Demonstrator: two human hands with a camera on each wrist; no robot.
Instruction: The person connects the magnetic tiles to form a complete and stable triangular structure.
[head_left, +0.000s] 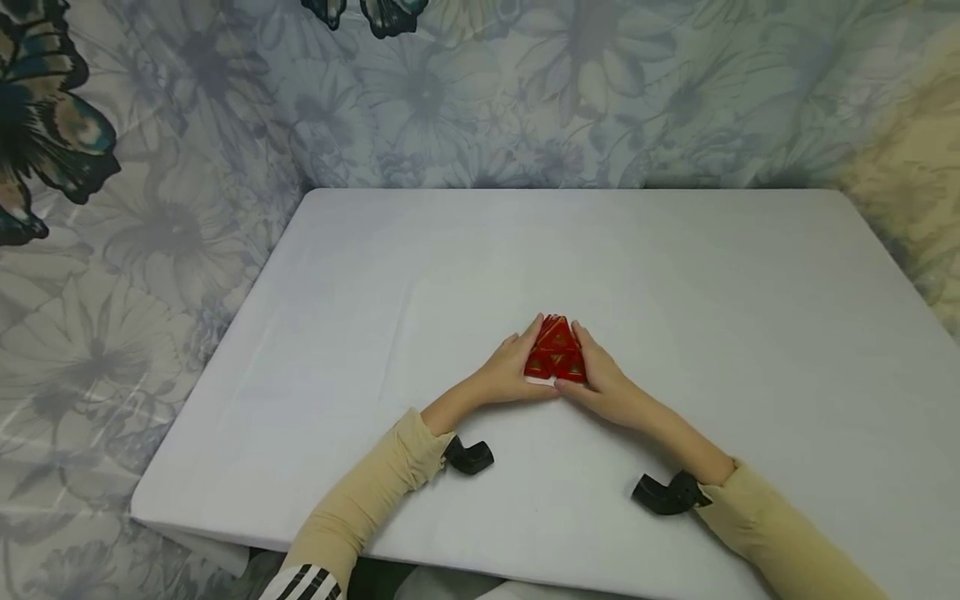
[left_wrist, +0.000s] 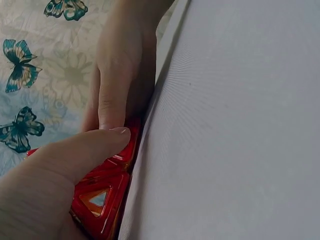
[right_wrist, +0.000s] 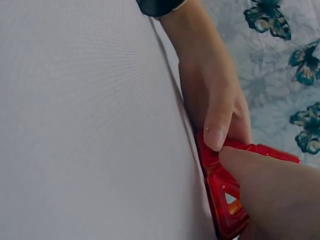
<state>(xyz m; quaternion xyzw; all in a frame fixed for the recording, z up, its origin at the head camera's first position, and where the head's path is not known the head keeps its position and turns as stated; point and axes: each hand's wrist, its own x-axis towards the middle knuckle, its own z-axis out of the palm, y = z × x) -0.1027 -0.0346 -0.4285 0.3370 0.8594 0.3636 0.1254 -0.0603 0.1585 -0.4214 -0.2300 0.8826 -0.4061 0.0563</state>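
Note:
A pyramid of red translucent triangular magnetic tiles (head_left: 557, 346) stands on the white table, its tiles having open or clear centres. My left hand (head_left: 513, 369) holds it from the left, and my right hand (head_left: 609, 386) holds it from the right. Near its front lower edge, the two thumbs come close together. In the left wrist view, the left thumb (left_wrist: 85, 150) lies across the red tiles (left_wrist: 120, 187). The right wrist view has the right thumb (right_wrist: 270, 175) pressed along the red frame. Most of the other fingers and the pyramid's far side are hidden.
The white-covered table (head_left: 420, 250) has its near edge by the forearms. Black curved pieces (head_left: 469, 457) stick out at both sleeve cuffs. Floral cloth with butterflies (head_left: 450, 108) hangs behind the table and on the left.

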